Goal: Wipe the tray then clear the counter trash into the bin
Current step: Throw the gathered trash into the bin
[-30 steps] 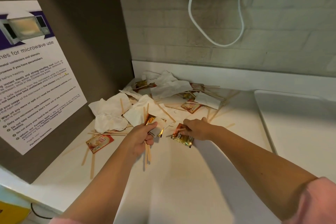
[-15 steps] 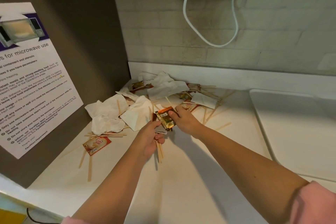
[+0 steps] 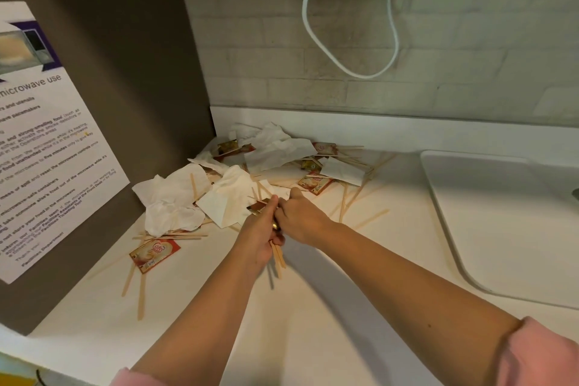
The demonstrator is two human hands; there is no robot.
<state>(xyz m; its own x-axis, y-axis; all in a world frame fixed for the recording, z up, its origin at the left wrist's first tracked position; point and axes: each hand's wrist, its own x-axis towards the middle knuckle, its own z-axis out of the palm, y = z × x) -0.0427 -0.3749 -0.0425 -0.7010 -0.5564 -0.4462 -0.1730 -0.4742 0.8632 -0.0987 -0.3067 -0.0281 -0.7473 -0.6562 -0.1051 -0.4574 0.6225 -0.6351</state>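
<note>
A poster (image 3: 47, 135) at the left carried the heading words "microwave use" and closed with "Thank you" and "Facilities Department"; most of its small print was too blurred to read. A red sachet (image 3: 155, 255) on the table (image 3: 313, 307) bore "Coffee mate".

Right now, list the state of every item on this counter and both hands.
left hand, gripping stick bundle and sachet
right hand, against left hand, grip hidden
napkins, crumpled, heaped in corner
creamer packet, flat, apart from heap
loose sticks, scattered
tray, lying flat, right side
</note>
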